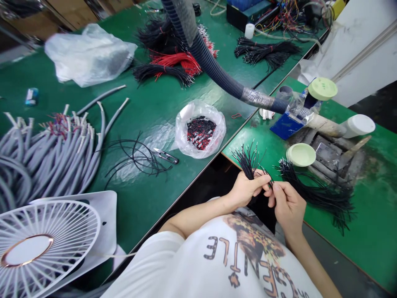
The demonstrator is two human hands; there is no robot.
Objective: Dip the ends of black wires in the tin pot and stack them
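Observation:
My left hand (248,188) is closed round a bundle of thin black wires (247,161), whose pale stripped ends fan out above the fist. Close beside it, my right hand (288,203) pinches a black wire (269,177) between thumb and fingers, near the left fingertips. Another bunch of black wires (322,190) lies on the green table to the right of my hands, its bright ends toward me. Just behind that bunch stands a pale green round lid or dish (300,154).
A ribbed hose (217,70) arches across to a dirty soldering area with a blue box (287,124). Left are a plastic bag of small parts (201,131), thread snips (166,155), loose black wires (136,159), thick grey cables (62,161) and a white fan (49,248).

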